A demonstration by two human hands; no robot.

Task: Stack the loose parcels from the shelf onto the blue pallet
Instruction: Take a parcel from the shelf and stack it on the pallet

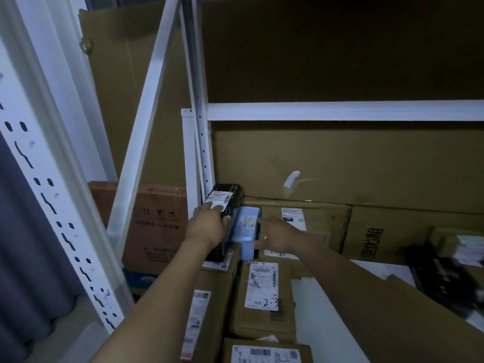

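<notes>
A black parcel (pixel 227 199) with a white label stands on end in the shelf's back left corner. My left hand (pixel 208 225) grips its near side, thumb on the label. Right beside it a light blue parcel (pixel 246 226) lies on brown boxes. My right hand (pixel 275 235) touches the blue parcel's right side with fingers spread; a ring shows on one finger. Whether it grips the parcel is unclear. The blue pallet is out of sight.
Brown labelled boxes (pixel 262 289) lie in front on the white shelf (pixel 324 318). Larger cartons (pixel 379 234) line the back. A black box (pixel 442 281) lies at the right. White uprights (pixel 199 142) and a diagonal brace (pixel 141 132) stand left; a reddish carton (pixel 157 226) sits behind.
</notes>
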